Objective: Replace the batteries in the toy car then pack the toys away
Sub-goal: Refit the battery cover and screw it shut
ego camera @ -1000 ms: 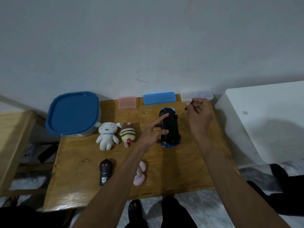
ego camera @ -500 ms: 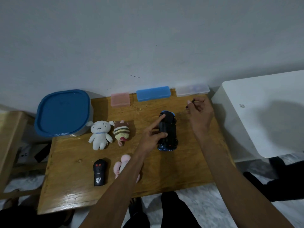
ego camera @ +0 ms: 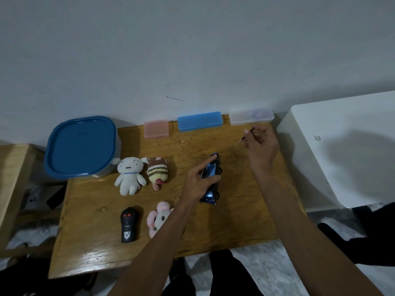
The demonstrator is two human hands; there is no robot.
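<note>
A black and blue toy car lies lengthwise on the wooden table. My left hand rests on it, forefinger stretched along its top and thumb pressed against its side. My right hand hovers behind and to the right of the car, pinching a thin screwdriver whose tip points down-left. A black remote control lies near the front left. Three plush toys are spread on the table: a white one, a striped one, a pink one.
A large tub with a blue lid stands at the back left. Along the wall sit a pink case, a blue case and a clear case. A white appliance adjoins the table's right side.
My left hand has closed more tightly around the car and tipped it onto its side. My right hand with the screwdriver has drifted slightly away from the car.
</note>
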